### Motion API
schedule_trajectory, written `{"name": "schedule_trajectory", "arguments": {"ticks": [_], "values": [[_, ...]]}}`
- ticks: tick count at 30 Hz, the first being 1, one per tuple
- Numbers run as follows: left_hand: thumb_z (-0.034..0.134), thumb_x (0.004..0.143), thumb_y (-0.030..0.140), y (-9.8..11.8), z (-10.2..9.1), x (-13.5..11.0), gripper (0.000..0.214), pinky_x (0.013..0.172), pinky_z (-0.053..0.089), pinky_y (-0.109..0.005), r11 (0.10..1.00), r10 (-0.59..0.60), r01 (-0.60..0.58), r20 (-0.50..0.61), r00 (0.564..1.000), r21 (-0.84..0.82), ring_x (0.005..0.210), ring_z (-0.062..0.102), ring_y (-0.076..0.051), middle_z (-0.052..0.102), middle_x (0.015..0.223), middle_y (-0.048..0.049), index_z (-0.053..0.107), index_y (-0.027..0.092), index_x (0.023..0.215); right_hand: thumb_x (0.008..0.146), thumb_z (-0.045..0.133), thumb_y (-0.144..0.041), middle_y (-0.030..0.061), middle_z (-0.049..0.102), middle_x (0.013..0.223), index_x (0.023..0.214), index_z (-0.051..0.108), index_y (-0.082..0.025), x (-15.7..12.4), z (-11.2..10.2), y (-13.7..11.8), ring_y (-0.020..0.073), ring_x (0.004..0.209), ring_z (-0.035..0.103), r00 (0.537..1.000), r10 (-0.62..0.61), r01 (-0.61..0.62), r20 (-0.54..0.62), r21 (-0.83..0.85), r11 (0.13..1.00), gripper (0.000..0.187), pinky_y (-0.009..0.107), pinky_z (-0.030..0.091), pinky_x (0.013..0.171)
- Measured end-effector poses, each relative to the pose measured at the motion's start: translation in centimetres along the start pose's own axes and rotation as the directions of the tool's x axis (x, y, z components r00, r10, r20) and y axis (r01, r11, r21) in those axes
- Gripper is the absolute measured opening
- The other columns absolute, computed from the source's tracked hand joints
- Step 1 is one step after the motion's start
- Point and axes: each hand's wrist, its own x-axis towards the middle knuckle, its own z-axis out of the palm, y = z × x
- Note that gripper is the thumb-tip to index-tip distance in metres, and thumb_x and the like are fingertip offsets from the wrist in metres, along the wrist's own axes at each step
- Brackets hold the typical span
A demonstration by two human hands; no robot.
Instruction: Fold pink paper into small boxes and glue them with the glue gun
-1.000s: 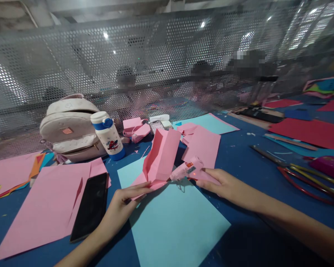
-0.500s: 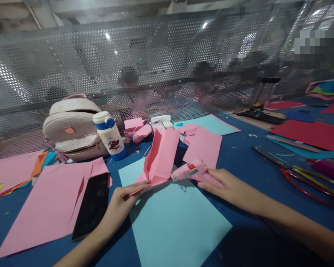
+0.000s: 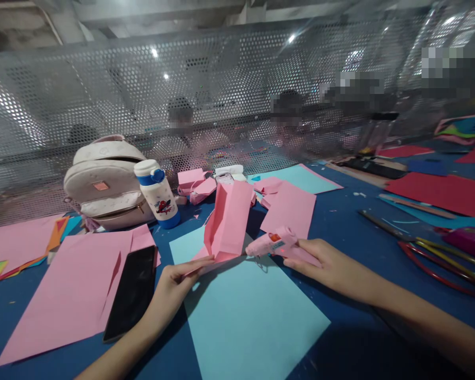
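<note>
My left hand [image 3: 186,277] pinches the near left edge of a folded pink paper piece [image 3: 234,221], which stands up like an open box. In my right hand [image 3: 320,261] is a pink glue gun [image 3: 275,243], gripped by its handle, with a small red light on its side. The gun's nozzle points left, close to the lower right corner of the folded paper; I cannot tell whether it touches. Beneath both lies a light blue sheet [image 3: 257,322]. A flat pink sheet [image 3: 291,208] rests just behind the glue gun.
To the left are a black phone [image 3: 130,293], pink sheets [image 3: 63,295], a white backpack [image 3: 103,179] and a bottle [image 3: 158,195]. Scissors [image 3: 411,243] and red paper [image 3: 439,192] lie on the right. A perforated metal screen [image 3: 221,68] stands behind, with people beyond it.
The glue gun and my right hand have shifted very slightly to the right. My left hand keeps its hold on the folded paper.
</note>
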Motion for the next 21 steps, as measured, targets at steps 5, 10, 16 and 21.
{"name": "schedule_trajectory", "arguments": {"ticks": [5,10,16,21], "values": [[0.062,0.088,0.035,-0.3,0.0,0.0,0.027,0.103,0.052,-0.041,1.0,0.004,-0.004,0.001,1.0,-0.007,0.115,0.068,-0.028,0.073,0.116,-0.0045,0.078,0.024,0.107,0.09,0.049,-0.066,0.0104,0.071,0.112,0.117,0.069,-0.019,0.0,-0.5,-0.3,0.031,0.102,0.065,0.999,0.004,-0.007,0.04,0.067,0.998,0.058,0.039,0.05,0.09],[0.059,0.091,0.033,-0.1,0.1,-0.1,0.027,0.104,0.052,-0.042,0.999,0.025,-0.025,0.024,0.999,0.028,0.115,0.068,-0.027,0.073,0.117,-0.0046,0.077,0.023,0.108,0.083,0.053,-0.072,0.0039,0.06,0.078,0.098,0.066,-0.015,0.2,-0.4,0.3,0.0158,0.063,0.053,0.964,0.051,-0.145,0.261,0.355,0.924,0.06,0.024,0.04,0.052],[0.051,0.094,0.02,0.7,0.5,-1.2,0.034,0.105,0.05,-0.034,0.947,0.21,-0.262,0.261,0.942,0.184,0.121,0.064,-0.023,0.068,0.128,-0.0046,0.073,0.027,0.119,0.084,0.053,-0.07,-0.0066,0.03,0.055,0.071,0.052,-0.019,1.0,-0.9,0.4,0.0121,0.054,0.032,0.981,-0.04,-0.112,0.189,0.725,0.68,0.052,0.027,0.035,0.057],[0.05,0.089,0.01,1.1,0.7,-1.9,0.043,0.105,0.049,-0.03,0.89,0.27,-0.381,0.382,0.884,0.251,0.126,0.061,-0.023,0.061,0.138,-0.0046,0.07,0.028,0.123,0.086,0.045,-0.064,-0.0039,0.028,0.059,0.061,0.039,-0.023,0.6,-3.0,-0.2,0.015,0.058,0.031,0.989,0.11,0.008,-0.097,0.782,0.624,0.048,0.032,0.037,0.059]]}}
